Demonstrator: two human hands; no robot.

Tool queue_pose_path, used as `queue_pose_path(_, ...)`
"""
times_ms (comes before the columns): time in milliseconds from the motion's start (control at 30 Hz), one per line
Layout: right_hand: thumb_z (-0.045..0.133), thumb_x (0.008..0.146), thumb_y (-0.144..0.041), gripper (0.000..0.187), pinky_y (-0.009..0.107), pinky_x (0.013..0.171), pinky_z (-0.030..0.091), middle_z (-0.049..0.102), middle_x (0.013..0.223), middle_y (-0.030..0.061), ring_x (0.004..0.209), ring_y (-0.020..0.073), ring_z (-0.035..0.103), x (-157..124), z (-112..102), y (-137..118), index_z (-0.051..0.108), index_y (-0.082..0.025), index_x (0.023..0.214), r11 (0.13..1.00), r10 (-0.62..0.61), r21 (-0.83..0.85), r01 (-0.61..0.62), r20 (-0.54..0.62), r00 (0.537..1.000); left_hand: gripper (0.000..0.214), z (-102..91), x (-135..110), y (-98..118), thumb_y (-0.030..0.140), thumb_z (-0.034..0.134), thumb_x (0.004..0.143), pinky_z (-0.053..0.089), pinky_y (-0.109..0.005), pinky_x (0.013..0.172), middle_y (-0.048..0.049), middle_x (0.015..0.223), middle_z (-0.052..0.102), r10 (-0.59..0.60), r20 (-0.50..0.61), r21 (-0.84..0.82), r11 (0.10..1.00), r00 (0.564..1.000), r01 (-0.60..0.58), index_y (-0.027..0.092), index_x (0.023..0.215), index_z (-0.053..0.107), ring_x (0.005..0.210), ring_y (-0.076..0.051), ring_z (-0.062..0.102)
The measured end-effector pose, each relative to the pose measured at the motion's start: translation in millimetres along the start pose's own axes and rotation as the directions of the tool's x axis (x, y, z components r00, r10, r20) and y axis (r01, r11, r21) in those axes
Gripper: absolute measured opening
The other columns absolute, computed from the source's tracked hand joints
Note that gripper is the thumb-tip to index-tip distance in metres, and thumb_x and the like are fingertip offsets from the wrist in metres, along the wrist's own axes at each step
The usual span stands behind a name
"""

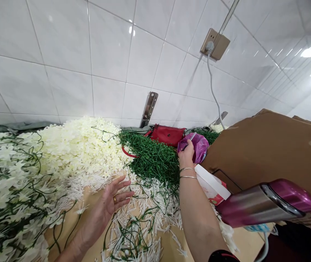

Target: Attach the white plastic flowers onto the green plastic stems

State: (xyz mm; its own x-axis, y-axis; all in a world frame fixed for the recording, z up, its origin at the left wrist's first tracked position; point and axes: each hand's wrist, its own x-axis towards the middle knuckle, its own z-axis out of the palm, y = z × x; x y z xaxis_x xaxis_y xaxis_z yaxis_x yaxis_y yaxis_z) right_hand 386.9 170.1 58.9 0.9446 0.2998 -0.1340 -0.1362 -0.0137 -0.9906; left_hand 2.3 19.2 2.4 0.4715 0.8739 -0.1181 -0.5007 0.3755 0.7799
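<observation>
My left hand (113, 201) hovers open, fingers spread, palm up, just above scattered white plastic flower pieces (144, 203) on the brown table. It holds nothing and wears a ring. My right hand (187, 153) reaches far forward and grips the edge of a purple plastic bag (197, 146), with two bangles on the wrist. A heap of green plastic stems (151, 156) lies between the two hands. What the bag contains is hidden.
A big pile of white artificial flowers (70, 145) covers the left. A red purse (168, 134) lies by the tiled wall. A cardboard box (267, 153), a white-red carton (212, 185) and a purple-steel flask (267, 202) crowd the right.
</observation>
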Motion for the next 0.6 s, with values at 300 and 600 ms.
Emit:
queue_pose_path(300,0.065,0.098,-0.037,0.039,0.047,0.093,0.058,0.063,0.133,0.0109,0.112,0.0253,0.066,-24.0,-8.2,6.3,0.06,-0.018,0.132,0.864,-0.231,-0.493,0.098,-0.217,0.949,0.071,-3.0,1.1,-3.4,0.076,0.047,0.09,0.04,-0.056,0.111,-0.0152,0.152,0.055,-0.007,-0.02,0.013,1.0,1.0,0.008,0.027,0.139,0.061,0.127,-0.039,0.061)
queue_pose_path(600,0.08,0.082,-0.027,0.048,0.053,0.118,0.035,0.05,0.151,0.0094,0.139,0.0302,0.049,-111.2,-11.0,-30.6,0.065,-0.027,0.128,0.698,-0.443,-0.494,0.518,0.27,0.855,0.07,2.4,2.0,3.9,0.078,0.051,0.086,0.041,-0.057,0.115,-0.0119,0.147,0.061,-0.044,-0.12,0.015,0.999,0.992,0.046,0.028,0.132,0.067,0.127,-0.038,0.061)
